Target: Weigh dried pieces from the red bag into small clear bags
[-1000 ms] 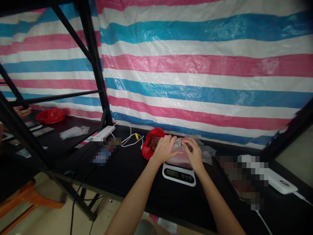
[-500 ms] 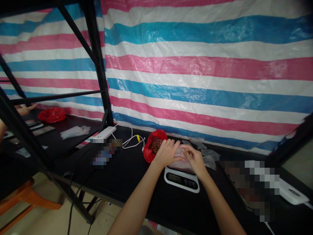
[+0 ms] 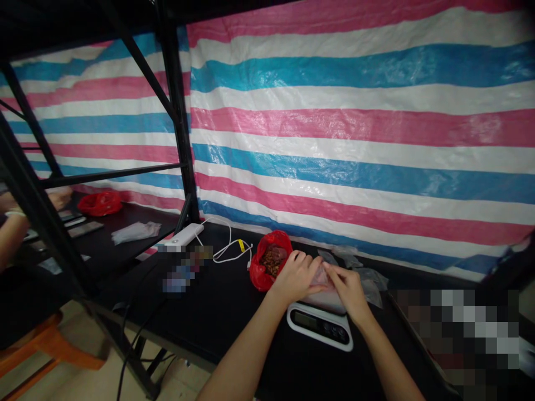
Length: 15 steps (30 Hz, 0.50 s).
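A clear plastic bag (image 3: pixel 322 293) with something pinkish inside lies on a digital kitchen scale (image 3: pixel 320 328), partly hidden by my hands. My left hand (image 3: pixel 297 277) grips the bag's left side, and my right hand (image 3: pixel 346 289) pinches its upper part, the fingertips of both hands nearly meeting. Just left of my left hand sits an open red plastic bag (image 3: pixel 271 262) holding brown granules. Several flat clear plastic bags (image 3: pixel 370 279) lie beyond my right hand.
A white power bank (image 3: pixel 184 234) and white cable (image 3: pixel 229 252) lie on the black table (image 3: pixel 217 301), near a pixelated patch. Another pixelated patch covers the right. Behind stands a striped tarp (image 3: pixel 355 128). A black metal rack (image 3: pixel 179 128) divides off a second table, where a co-worker's hand (image 3: pixel 61 197) rests near a red bag (image 3: pixel 99 203).
My hands have drawn closer together over the bag on the scale. The view has tilted, so the table and scale sit lower and further right in the picture.
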Motion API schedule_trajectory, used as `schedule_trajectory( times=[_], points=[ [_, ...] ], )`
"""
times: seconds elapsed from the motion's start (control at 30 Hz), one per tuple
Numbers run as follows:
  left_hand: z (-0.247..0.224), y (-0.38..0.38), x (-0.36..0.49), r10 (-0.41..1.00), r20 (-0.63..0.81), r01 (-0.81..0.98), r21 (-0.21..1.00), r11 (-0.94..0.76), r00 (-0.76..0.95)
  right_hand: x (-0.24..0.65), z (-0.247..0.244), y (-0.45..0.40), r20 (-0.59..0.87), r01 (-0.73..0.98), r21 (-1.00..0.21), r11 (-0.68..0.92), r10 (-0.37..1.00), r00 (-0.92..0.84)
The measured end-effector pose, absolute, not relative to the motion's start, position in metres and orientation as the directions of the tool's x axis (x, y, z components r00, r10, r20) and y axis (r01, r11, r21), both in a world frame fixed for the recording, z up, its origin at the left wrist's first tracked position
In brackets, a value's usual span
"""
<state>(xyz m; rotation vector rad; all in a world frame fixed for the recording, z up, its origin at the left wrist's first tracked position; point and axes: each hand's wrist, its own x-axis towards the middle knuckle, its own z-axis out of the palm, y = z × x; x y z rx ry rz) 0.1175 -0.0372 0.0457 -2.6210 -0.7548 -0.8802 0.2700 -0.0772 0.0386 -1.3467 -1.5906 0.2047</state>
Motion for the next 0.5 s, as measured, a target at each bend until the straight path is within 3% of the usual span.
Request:
schedule_trajectory(
  times=[0.13, 0.2, 0.27, 0.4, 0.5],
  points=[
    [0.046, -0.038, 0.111, 0.412, 0.668, 0.539, 0.019, -0.842, 0.62, 0.269, 0.046, -0.085, 0.626, 0.595, -0.703, 0.389, 0.735, 0.26],
    [0.047, -0.036, 0.098, 0.477, 0.723, 0.542, 0.169, -0.823, 0.499, 0.267, 0.051, -0.084, 0.633, 0.591, -0.712, 0.379, 0.71, 0.308],
    [0.047, -0.032, 0.077, 0.562, 0.768, 0.531, 0.353, -0.771, 0.306, 0.259, 0.058, -0.075, 0.627, 0.655, -0.662, 0.363, 0.747, 0.22],
    [0.042, -0.017, 0.024, 0.688, 0.713, 0.356, 0.684, -0.637, -0.138, 0.227, 0.069, -0.039, 0.542, 0.833, -0.324, 0.449, 0.809, -0.226],
    [0.034, -0.008, -0.007, 0.794, 0.574, 0.197, 0.817, -0.541, -0.199, 0.2, 0.072, -0.008, 0.413, 0.888, 0.007, 0.46, 0.807, -0.421]
  ],
)
